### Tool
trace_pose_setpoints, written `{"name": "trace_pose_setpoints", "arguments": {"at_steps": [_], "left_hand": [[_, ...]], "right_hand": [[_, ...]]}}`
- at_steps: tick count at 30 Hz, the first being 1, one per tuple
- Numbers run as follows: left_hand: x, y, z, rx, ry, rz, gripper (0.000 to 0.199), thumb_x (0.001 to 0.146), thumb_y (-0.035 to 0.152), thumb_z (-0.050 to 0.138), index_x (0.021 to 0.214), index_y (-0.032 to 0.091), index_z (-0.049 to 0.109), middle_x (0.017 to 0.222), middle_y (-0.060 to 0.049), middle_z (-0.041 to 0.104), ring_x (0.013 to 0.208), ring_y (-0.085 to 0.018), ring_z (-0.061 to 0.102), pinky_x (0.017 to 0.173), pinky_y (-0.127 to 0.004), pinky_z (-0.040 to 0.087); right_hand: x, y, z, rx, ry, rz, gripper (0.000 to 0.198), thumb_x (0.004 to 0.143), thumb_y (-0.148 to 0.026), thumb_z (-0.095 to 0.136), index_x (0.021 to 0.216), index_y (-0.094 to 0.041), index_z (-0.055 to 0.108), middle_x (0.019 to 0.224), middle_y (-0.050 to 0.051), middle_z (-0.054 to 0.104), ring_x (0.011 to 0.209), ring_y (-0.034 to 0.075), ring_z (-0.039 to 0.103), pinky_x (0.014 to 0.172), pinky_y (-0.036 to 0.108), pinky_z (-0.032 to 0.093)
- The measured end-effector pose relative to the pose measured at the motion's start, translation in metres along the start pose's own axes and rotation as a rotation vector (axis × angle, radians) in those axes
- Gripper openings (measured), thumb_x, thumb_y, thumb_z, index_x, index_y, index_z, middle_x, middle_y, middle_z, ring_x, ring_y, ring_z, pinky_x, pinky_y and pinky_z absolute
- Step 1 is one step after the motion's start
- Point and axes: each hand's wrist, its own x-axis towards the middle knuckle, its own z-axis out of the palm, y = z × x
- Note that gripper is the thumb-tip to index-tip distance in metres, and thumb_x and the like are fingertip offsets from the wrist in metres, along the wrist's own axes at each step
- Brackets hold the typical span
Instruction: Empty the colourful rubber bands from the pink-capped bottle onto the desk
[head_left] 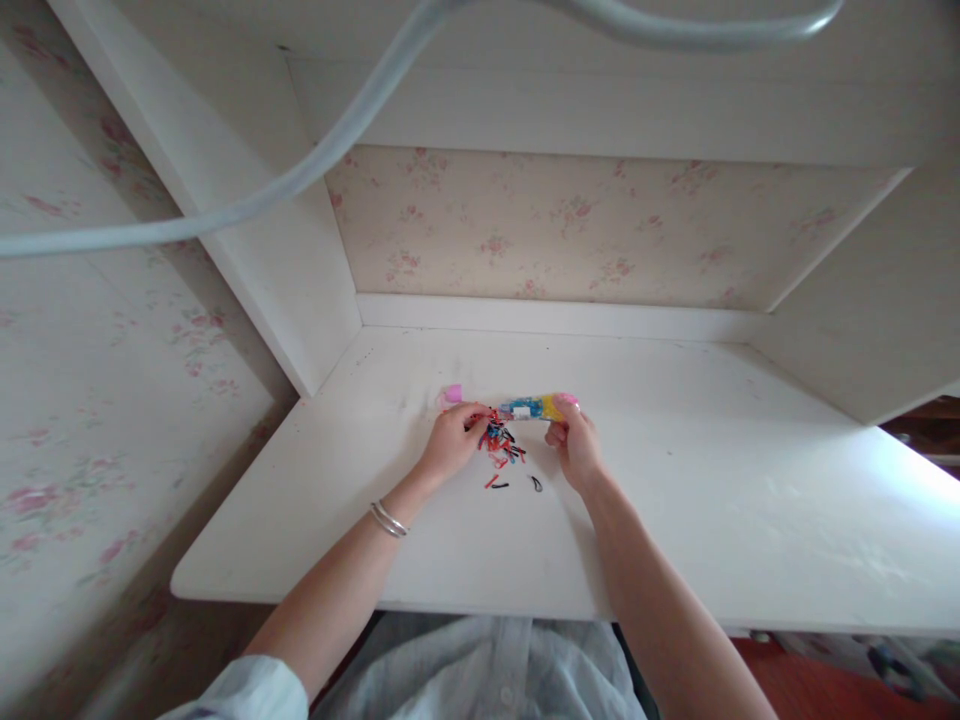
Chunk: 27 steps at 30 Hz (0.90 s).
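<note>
My right hand grips a clear tube-shaped container by its yellow and pink end. The container lies on its side with blue and yellow contents and a white label, its other end pointing left. At that left end, my left hand has its fingers pinched together beside small red pieces; what they hold is too small to make out. Between my hands lies a pile of small elastic bands in red, black and blue. A few loose bands rest closer to me.
A small pink cap lies behind my left hand. The white desk has panels at both sides and a shelf above. A pale cable crosses the upper view, near the camera.
</note>
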Motion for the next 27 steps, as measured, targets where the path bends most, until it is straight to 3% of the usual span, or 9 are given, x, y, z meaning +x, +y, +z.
{"name": "trace_pose_setpoints", "arguments": {"at_steps": [5, 8, 10, 15, 23, 27], "left_hand": [[-0.002, 0.009, 0.0, 0.036, -0.089, 0.176, 0.044, 0.081, 0.008, 0.055, 0.122, 0.023, 0.061, 0.106, -0.005, 0.065, 0.1, -0.017, 0.057, 0.094, -0.031, 0.043], [-0.005, 0.012, 0.002, 0.031, -0.113, 0.199, 0.051, 0.08, 0.01, 0.057, 0.129, 0.024, 0.055, 0.107, -0.006, 0.062, 0.102, -0.019, 0.055, 0.094, -0.033, 0.042], [-0.006, 0.012, 0.005, 0.006, -0.162, 0.182, 0.051, 0.081, 0.012, 0.057, 0.13, 0.024, 0.054, 0.109, -0.006, 0.062, 0.097, -0.018, 0.056, 0.09, -0.032, 0.045], [-0.009, 0.008, 0.012, -0.12, -0.378, 0.073, 0.065, 0.081, 0.012, 0.053, 0.142, 0.028, 0.038, 0.091, -0.001, 0.065, 0.058, -0.01, 0.05, 0.059, -0.024, 0.046], [-0.01, 0.004, 0.012, -0.18, -0.387, 0.016, 0.055, 0.078, 0.015, 0.058, 0.132, 0.019, 0.05, 0.077, -0.001, 0.061, 0.06, -0.011, 0.051, 0.058, -0.023, 0.044], [-0.01, 0.008, 0.013, -0.259, -0.398, 0.019, 0.056, 0.08, 0.015, 0.057, 0.134, 0.02, 0.048, 0.082, -0.003, 0.063, 0.066, -0.013, 0.056, 0.061, -0.024, 0.046]], "right_hand": [[-0.006, -0.002, 0.004, 0.051, -0.123, 0.114, 0.031, 0.075, -0.048, 0.065, 0.073, -0.022, 0.048, 0.046, -0.01, 0.027, 0.041, 0.007, 0.02, 0.039, 0.021, 0.023], [-0.008, -0.001, 0.005, 0.036, -0.181, 0.134, 0.03, 0.076, -0.048, 0.063, 0.072, -0.022, 0.047, 0.045, -0.011, 0.025, 0.04, 0.007, 0.019, 0.039, 0.021, 0.023], [-0.009, 0.001, 0.005, 0.013, -0.202, 0.127, 0.029, 0.076, -0.046, 0.062, 0.07, -0.022, 0.047, 0.045, -0.011, 0.025, 0.04, 0.006, 0.019, 0.039, 0.021, 0.022], [-0.01, 0.003, 0.004, -0.076, -0.24, 0.111, 0.027, 0.075, -0.04, 0.063, 0.065, -0.02, 0.047, 0.046, -0.009, 0.03, 0.041, 0.006, 0.022, 0.039, 0.021, 0.021], [-0.01, 0.001, 0.003, -0.103, -0.245, 0.083, 0.027, 0.073, -0.04, 0.065, 0.067, -0.02, 0.048, 0.05, -0.008, 0.035, 0.042, 0.006, 0.023, 0.04, 0.022, 0.02], [-0.008, 0.001, 0.002, -0.106, -0.207, 0.043, 0.029, 0.074, -0.041, 0.065, 0.065, -0.02, 0.048, 0.05, -0.008, 0.034, 0.042, 0.006, 0.022, 0.04, 0.023, 0.019]]}}
